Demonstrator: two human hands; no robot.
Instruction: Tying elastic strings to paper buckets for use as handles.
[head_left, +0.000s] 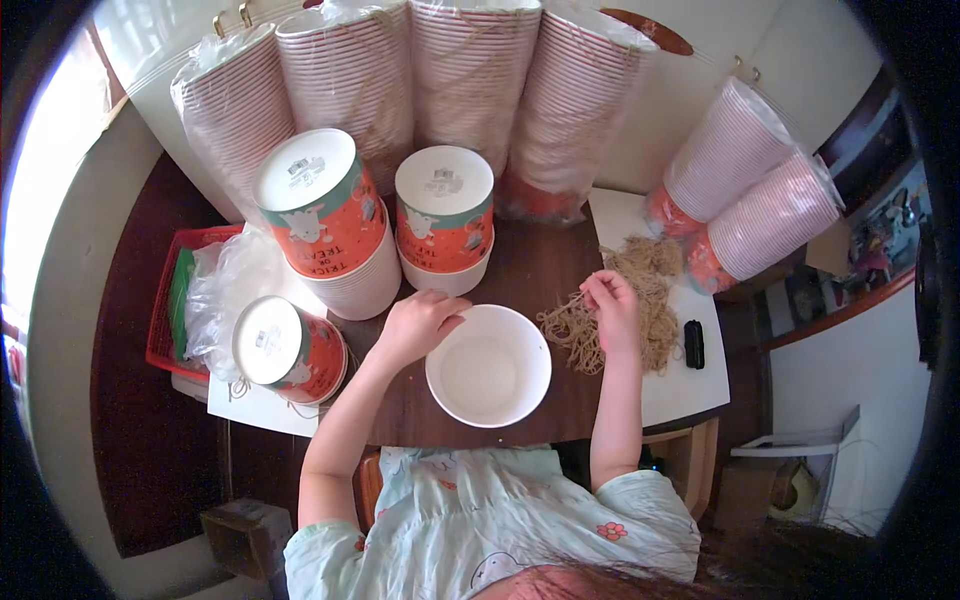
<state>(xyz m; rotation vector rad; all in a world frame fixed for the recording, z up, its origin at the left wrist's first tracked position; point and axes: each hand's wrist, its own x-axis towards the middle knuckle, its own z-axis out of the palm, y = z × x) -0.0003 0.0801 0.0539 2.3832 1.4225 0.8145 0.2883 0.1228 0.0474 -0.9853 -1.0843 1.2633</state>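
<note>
The left hand (424,324) is curling palm-down at the far left rim of the white paper bucket (488,366), upright on the brown tabletop (400,415); whether it is gripping, I cannot tell. The right hand (613,303) is pinching tan twine (569,334).

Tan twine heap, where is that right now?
In the head view, the tan twine heap lies right of the open white bucket, at the right hand, with a small black object just to its right.

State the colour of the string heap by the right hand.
The string heap is tan, seen in the head view.
</note>
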